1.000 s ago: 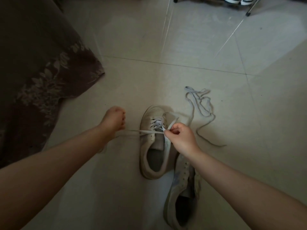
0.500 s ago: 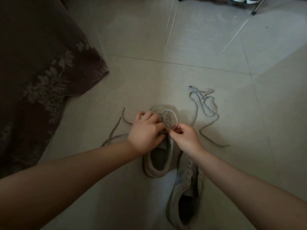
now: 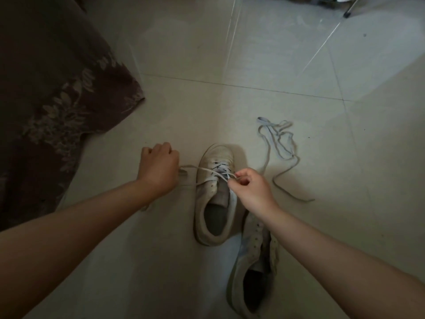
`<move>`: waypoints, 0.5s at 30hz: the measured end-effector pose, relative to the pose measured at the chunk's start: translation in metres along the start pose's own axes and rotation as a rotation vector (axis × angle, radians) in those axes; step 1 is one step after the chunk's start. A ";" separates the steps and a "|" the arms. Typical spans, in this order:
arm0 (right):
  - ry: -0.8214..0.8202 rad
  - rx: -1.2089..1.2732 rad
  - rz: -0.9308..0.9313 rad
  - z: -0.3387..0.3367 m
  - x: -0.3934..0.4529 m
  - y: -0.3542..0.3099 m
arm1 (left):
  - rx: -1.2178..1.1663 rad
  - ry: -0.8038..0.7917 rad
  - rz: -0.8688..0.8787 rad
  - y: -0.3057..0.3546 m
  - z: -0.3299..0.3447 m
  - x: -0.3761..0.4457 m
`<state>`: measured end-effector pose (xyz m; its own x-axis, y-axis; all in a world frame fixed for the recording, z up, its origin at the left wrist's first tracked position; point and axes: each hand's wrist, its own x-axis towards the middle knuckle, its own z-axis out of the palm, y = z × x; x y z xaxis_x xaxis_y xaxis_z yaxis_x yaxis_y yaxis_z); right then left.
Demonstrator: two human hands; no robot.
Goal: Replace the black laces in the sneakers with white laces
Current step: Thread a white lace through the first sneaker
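A worn white sneaker (image 3: 212,203) stands on the tiled floor, toe pointing away from me. A white lace (image 3: 208,172) crosses its front eyelets. My left hand (image 3: 158,169) grips one end of that lace and holds it out taut to the left of the shoe. My right hand (image 3: 249,188) pinches the other end of the lace just over the shoe's tongue. A second white sneaker (image 3: 253,268) lies below it with no lace in its eyelets, partly under my right forearm. A loose white lace (image 3: 279,143) lies tangled on the floor to the right.
A dark patterned cloth (image 3: 53,95) covers the floor and left edge of view. At the top right stand a metal leg (image 3: 350,6) and other shoes. Pale floor tiles (image 3: 230,54) stretch beyond the sneakers.
My left hand, which was over the shoe beside the right hand half a second ago, has moved left and pulled the lace taut. My right hand stays at the tongue.
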<state>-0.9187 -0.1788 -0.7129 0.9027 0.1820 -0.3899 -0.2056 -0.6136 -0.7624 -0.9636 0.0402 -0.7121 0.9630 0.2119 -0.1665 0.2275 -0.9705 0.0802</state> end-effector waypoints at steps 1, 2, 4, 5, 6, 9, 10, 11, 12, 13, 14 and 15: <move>-0.004 -0.002 -0.002 0.000 0.000 0.000 | -0.080 -0.012 0.031 0.006 0.001 -0.004; -0.004 -0.002 -0.004 0.001 0.000 0.000 | -0.185 -0.026 0.062 0.013 0.002 -0.008; 0.000 0.004 -0.010 0.002 0.000 0.000 | -0.363 -0.035 0.123 0.028 0.001 -0.012; -0.001 0.007 -0.013 0.002 0.000 0.000 | -0.396 -0.017 0.150 0.034 0.000 -0.012; -0.001 0.007 -0.015 0.002 -0.001 0.000 | -0.396 0.012 0.166 0.039 -0.001 -0.011; 0.009 -0.004 -0.020 0.001 0.000 0.001 | -0.398 0.030 0.123 0.049 -0.004 -0.006; 0.012 -0.003 -0.025 0.001 0.000 0.001 | -0.418 0.012 0.091 0.050 -0.004 -0.003; 0.012 -0.003 -0.027 0.001 0.000 0.001 | -0.439 0.005 0.082 0.050 -0.005 -0.001; 0.012 -0.004 -0.026 0.000 -0.001 0.001 | -0.456 0.011 0.105 0.051 -0.004 -0.001; 0.011 -0.008 -0.024 0.000 -0.001 0.001 | -0.465 0.025 0.140 0.050 -0.004 -0.001; 0.014 -0.014 -0.021 0.000 -0.001 0.001 | -0.475 0.048 0.162 0.049 -0.003 -0.001; 0.018 -0.018 -0.022 -0.001 -0.002 0.000 | -0.490 0.071 0.150 0.047 -0.003 -0.002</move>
<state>-0.9201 -0.1802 -0.7115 0.9136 0.1822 -0.3634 -0.1787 -0.6230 -0.7615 -0.9543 -0.0054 -0.7054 0.9938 0.0985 -0.0520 0.1108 -0.8264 0.5521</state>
